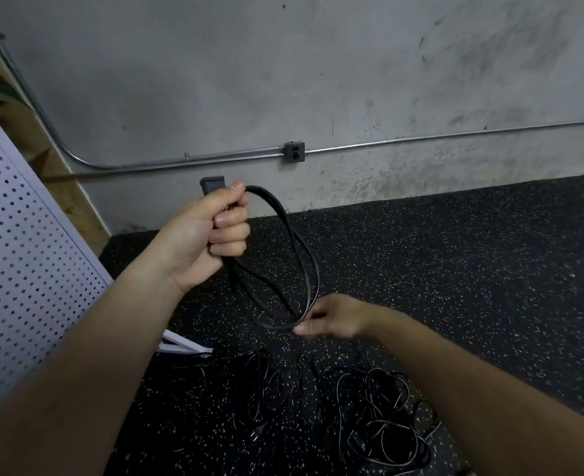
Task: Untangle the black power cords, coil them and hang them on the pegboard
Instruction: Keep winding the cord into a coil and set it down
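My left hand (211,231) is raised in front of the wall and grips the top of a coiled black power cord (309,266), whose plug end (211,185) sticks up above my fist. The coil's loops hang down to the right of that hand. Lower down, my right hand (331,319) pinches the bottom of the loops between thumb and fingers. A tangled pile of black cords (369,417) lies on the speckled floor below my hands. The white pegboard (26,255) leans at the left edge of the head view.
A grey concrete wall runs behind, with a metal conduit (180,163) and an outlet box (295,152) low on it. The pegboard's white foot (184,345) rests on the black speckled floor (455,269) next to the cord pile.
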A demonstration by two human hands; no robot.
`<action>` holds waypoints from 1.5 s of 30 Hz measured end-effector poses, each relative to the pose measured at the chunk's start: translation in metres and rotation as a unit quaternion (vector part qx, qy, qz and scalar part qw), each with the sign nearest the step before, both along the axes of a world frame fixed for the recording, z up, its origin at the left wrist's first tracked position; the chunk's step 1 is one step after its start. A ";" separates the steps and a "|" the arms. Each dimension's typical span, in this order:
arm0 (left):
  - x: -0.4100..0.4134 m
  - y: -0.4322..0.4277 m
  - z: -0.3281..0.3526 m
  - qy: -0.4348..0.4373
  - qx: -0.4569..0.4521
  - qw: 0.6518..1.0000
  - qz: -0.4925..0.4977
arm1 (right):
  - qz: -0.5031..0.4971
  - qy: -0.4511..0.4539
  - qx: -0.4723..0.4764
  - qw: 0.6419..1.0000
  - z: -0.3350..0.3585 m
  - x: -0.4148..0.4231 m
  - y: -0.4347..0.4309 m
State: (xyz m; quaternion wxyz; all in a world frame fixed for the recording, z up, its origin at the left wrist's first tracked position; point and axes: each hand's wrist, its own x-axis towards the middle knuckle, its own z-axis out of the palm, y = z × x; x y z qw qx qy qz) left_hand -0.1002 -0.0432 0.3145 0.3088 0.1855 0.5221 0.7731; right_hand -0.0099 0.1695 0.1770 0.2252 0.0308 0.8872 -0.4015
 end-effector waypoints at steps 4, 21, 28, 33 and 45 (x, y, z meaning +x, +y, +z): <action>-0.003 -0.015 -0.002 0.029 -0.140 0.990 0.000 | -0.049 -0.020 0.150 0.987 0.008 0.014 0.043; 0.038 0.040 -0.048 0.126 -0.168 0.958 0.193 | -0.252 0.274 -0.352 0.858 0.079 0.012 -0.051; 0.035 0.044 -0.040 -0.055 0.020 0.987 0.149 | -0.196 0.401 -0.182 0.876 0.061 0.010 -0.057; 0.026 0.037 -0.031 -0.028 -0.008 0.994 0.106 | -0.162 0.357 -0.121 0.912 0.048 0.014 -0.052; 0.014 0.015 -0.018 -0.061 0.014 0.997 -0.040 | -0.199 0.259 -0.310 0.893 0.079 0.004 -0.021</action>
